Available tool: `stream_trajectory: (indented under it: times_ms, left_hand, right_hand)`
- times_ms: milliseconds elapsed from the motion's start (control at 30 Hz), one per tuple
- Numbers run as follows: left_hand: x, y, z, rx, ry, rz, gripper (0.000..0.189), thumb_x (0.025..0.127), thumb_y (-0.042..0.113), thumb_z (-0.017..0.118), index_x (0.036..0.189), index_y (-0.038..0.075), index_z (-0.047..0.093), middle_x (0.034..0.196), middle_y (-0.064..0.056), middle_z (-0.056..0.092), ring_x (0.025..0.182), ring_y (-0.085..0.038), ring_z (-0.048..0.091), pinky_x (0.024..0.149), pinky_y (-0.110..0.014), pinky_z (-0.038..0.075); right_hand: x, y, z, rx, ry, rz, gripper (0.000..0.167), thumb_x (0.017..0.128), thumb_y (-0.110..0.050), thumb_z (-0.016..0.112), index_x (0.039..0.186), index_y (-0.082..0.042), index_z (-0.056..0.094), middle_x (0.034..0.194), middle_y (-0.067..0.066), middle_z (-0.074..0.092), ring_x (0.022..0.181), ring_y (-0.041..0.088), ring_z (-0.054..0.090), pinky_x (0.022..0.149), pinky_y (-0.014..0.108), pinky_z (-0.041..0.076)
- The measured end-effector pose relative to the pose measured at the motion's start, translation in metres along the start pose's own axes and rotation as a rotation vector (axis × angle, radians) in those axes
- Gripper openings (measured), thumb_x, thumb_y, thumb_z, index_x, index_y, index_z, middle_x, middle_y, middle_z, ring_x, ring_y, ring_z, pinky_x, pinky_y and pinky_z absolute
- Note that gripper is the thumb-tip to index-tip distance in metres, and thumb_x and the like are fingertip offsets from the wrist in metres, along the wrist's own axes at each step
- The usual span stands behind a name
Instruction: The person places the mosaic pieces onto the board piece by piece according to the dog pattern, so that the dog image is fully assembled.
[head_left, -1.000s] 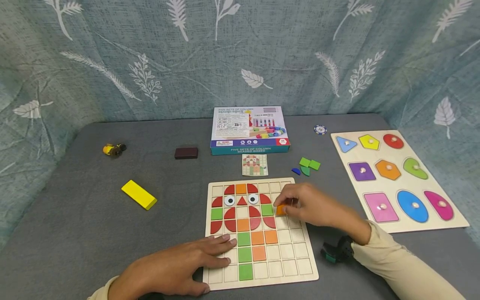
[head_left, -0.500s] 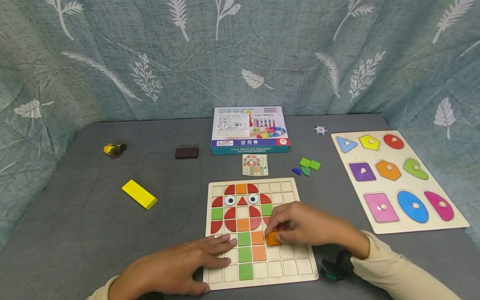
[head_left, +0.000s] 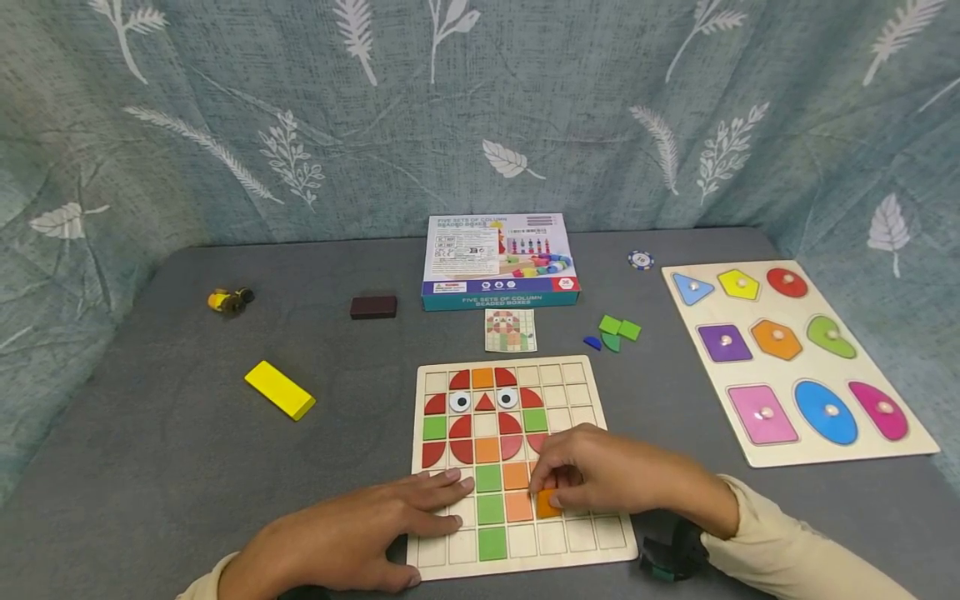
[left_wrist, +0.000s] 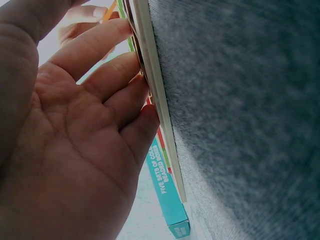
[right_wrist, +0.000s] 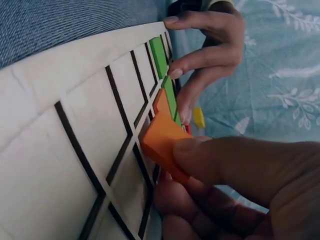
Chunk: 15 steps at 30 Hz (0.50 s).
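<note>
An orange square tile (head_left: pixel 548 503) is pinched between thumb and fingers of my right hand (head_left: pixel 600 475). In the right wrist view the orange tile (right_wrist: pixel 162 142) tilts over a cell of the wooden grid board (head_left: pixel 622 542), beside another orange tile (head_left: pixel 518 506) lying in its slot. My left hand (head_left: pixel 367 521) rests on the board's lower left with fingers spread straight; in the left wrist view its fingertips touch the board edge (left_wrist: pixel 160 110). Red, green and orange pieces with two eye discs form an owl-like figure on the board. My right fingers partly cover the cells around them.
Behind the board lies a small pattern card (head_left: pixel 510 331) before a cardboard box (head_left: pixel 499 262). Loose green and blue pieces (head_left: pixel 611 332) lie right of it. A knobbed shape puzzle (head_left: pixel 795 367) stands far right. Left are a yellow block (head_left: pixel 280 389), a dark block (head_left: pixel 373 307) and a toy bee (head_left: pixel 228 301).
My right hand has carried the orange tile down the board, from beside the upper green tile to the cell right of the lower orange one. My left hand has stayed put.
</note>
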<state>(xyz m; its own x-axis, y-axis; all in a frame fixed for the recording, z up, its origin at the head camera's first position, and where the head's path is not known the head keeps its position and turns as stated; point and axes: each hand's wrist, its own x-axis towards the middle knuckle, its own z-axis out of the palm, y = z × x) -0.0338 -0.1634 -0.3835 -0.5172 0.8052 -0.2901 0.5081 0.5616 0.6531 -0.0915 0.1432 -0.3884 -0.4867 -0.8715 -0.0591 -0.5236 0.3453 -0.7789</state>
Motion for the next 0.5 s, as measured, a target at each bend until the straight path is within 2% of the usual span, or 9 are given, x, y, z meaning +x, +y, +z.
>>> stream_trajectory:
  times_ms: [133, 267, 367, 500]
  left_hand:
    - [0.0, 0.0, 0.0, -0.004, 0.002, 0.006, 0.056, 0.084, 0.022, 0.076, 0.138, 0.021, 0.057, 0.154, 0.005, 0.034, 0.142, -0.023, 0.029, 0.107, -0.043, 0.036]
    - [0.0, 0.0, -0.001, -0.004, 0.002, 0.015, 0.056, 0.085, 0.022, 0.075, 0.138, 0.02, 0.057, 0.154, 0.004, 0.034, 0.142, -0.023, 0.029, 0.107, -0.043, 0.036]
    - [-0.001, 0.0, -0.001, -0.004, 0.0, 0.012, 0.056, 0.085, 0.022, 0.075, 0.138, 0.021, 0.057, 0.154, 0.004, 0.034, 0.142, -0.023, 0.028, 0.107, -0.044, 0.036]
    - [0.0, 0.001, -0.001, -0.009, -0.007, 0.001, 0.056, 0.085, 0.021, 0.075, 0.138, 0.02, 0.057, 0.154, 0.004, 0.034, 0.143, -0.024, 0.028, 0.107, -0.045, 0.036]
  right_hand:
    - [0.001, -0.004, 0.003, -0.058, 0.005, 0.04, 0.021, 0.082, 0.001, 0.071, 0.097, -0.015, 0.073, 0.08, -0.011, 0.057, 0.074, 0.001, 0.051, 0.066, 0.018, 0.047]
    - [0.001, -0.005, 0.004, -0.08, 0.028, 0.039, 0.02, 0.083, 0.0, 0.072, 0.097, -0.015, 0.073, 0.079, -0.014, 0.054, 0.074, 0.002, 0.051, 0.066, 0.019, 0.046]
    - [0.0, -0.003, 0.002, -0.078, 0.075, 0.025, 0.017, 0.085, -0.001, 0.071, 0.097, -0.014, 0.073, 0.081, -0.013, 0.055, 0.075, 0.003, 0.052, 0.067, 0.02, 0.046]
    - [0.0, 0.005, -0.006, -0.087, 0.176, 0.013, 0.015, 0.086, -0.003, 0.072, 0.098, -0.011, 0.073, 0.085, -0.01, 0.06, 0.076, 0.006, 0.053, 0.067, 0.022, 0.047]
